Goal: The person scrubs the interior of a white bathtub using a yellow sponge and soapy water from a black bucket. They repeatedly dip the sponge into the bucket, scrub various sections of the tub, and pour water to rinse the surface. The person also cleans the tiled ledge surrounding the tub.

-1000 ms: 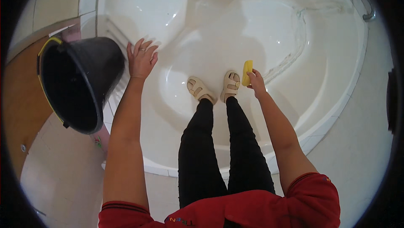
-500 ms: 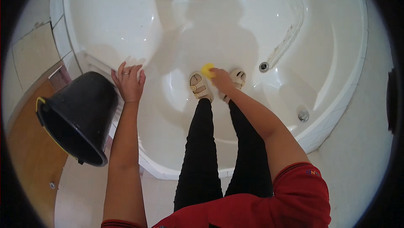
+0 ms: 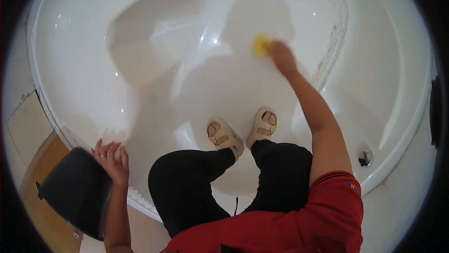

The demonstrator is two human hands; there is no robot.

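Inside the white bathtub (image 3: 145, 127), my right hand (image 3: 283, 59) grips a yellow sponge (image 3: 261, 46). The sponge is at the tub's inner surface, blurred by motion. My left hand (image 3: 112, 160) is at the left edge of the tub with its fingers stretched out and apart. Beside it is a black bucket (image 3: 77, 190), tilted, and the fingers come close to its upper side. Whether they touch the bucket or only the tub edge, I cannot tell.
My feet in beige sandals (image 3: 223, 134) stand inside the tub. A brownish streak of dirt (image 3: 334, 42) runs along the tub's right part. A round metal fitting (image 3: 365, 158) sits at the right. Below the bucket, a brown wooden panel (image 3: 49, 215) shows.
My right hand has moved the sponge forward and slightly right, away from my feet. My body has bent lower with the knees apart. My left hand stays by the bucket at the tub edge.
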